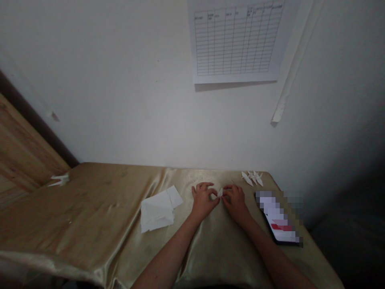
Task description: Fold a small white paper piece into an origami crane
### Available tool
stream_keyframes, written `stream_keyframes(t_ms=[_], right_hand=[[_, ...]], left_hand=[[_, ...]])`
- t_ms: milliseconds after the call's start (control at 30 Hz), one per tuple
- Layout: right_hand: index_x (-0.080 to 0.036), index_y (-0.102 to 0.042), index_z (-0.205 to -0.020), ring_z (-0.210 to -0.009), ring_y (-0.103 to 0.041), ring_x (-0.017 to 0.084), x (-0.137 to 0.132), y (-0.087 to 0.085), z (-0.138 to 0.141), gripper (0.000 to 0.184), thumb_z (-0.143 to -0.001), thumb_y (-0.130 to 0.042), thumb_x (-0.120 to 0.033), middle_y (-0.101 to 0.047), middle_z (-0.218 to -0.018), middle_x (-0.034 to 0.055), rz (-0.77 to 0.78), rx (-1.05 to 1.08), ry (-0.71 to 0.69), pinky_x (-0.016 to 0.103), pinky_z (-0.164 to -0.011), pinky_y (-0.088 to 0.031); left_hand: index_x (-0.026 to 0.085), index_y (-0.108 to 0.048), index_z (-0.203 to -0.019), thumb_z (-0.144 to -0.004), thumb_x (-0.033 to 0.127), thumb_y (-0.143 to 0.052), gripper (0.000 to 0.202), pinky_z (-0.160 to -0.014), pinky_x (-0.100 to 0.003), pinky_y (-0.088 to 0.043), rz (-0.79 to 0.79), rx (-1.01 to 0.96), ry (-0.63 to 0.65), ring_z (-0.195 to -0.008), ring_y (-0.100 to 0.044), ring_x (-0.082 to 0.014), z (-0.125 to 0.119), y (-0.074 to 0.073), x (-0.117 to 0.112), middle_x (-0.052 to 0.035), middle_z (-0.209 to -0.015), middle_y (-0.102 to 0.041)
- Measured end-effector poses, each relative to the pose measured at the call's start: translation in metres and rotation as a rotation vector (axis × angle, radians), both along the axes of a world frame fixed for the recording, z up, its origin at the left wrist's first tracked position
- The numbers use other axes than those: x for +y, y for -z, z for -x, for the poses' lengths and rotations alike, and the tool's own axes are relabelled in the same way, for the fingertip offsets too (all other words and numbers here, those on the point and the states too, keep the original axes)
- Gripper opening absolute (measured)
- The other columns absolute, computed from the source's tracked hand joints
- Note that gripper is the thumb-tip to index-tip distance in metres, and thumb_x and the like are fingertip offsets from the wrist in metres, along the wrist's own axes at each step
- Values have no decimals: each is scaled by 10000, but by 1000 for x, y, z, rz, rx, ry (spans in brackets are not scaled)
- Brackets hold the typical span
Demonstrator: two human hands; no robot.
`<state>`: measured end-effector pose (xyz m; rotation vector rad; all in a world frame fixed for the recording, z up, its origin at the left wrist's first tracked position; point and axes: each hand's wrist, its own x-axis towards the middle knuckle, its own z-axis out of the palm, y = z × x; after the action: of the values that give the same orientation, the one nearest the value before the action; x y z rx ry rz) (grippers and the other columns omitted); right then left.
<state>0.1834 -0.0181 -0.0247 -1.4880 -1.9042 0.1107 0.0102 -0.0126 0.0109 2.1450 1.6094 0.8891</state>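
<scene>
Between my two hands is a small folded piece of white paper [220,192], held just above or on the cloth. My left hand [205,196] pinches its left side with thumb and forefinger, the other fingers curled loosely. From the right, my right hand [235,197] pinches the same paper with thumb and fingertips. Left of my left hand lies a loose pile of white paper sheets [158,212]. Several folded white paper cranes [252,178] sit near the back right edge of the table. The finer folds of the held paper are too small to make out.
A gold satin cloth [90,216] covers the table. A phone [278,218], its screen partly blurred, lies at the right. White paper scraps [61,179] rest at the far left. A printed table sheet [237,44] hangs on the wall behind.
</scene>
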Motion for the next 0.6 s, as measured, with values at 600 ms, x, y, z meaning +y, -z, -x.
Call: stream_keyframes(t_ms=[600], right_hand=[[-218,-704,-935,-1149,-504,277,-3,1,-1,138,-930,-567,-239,-644,-1178,101,-29,-74,-15,489,-1053,-340]], left_hand=[[304,-789,-852,-832,249,-742,75,-1192,-710,-105,47,26,69,-1384,-386,-307,5,1,5,9,-1432,-591]])
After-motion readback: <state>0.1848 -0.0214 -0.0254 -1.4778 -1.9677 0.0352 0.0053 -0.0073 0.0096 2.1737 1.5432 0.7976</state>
